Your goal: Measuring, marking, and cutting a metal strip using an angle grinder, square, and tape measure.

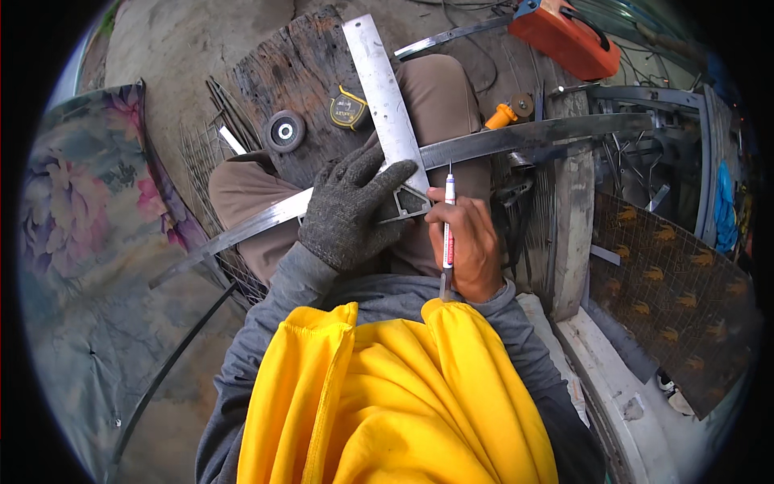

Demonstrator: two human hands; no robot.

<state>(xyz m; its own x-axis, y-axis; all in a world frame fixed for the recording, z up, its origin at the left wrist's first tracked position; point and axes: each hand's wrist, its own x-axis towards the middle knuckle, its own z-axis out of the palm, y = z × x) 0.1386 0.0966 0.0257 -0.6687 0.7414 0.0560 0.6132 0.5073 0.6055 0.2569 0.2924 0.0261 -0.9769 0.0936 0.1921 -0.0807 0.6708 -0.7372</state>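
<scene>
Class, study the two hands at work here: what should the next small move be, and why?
Probably bring the marker a little left, to the edge of the square where it crosses the metal bar. The gloved left hand rests over square and bar, while the right hand holds the marker pointing toward the bar, right of that edge.

Left hand (348, 206), in a dark grey glove, lies palm down with fingers spread, one digit reaching across toward the right; the wrist runs roughly in line with the grey-sleeved left forearm (278, 310), which angles inward from the lower left. Right hand (474, 246), bare, is drawn into a pen-style pinch between thumb and forefinger, remaining fingers curled, its right forearm (532, 347) angling inward from the lower right. Both knees are bent, legs apart in brown trousers.
</scene>
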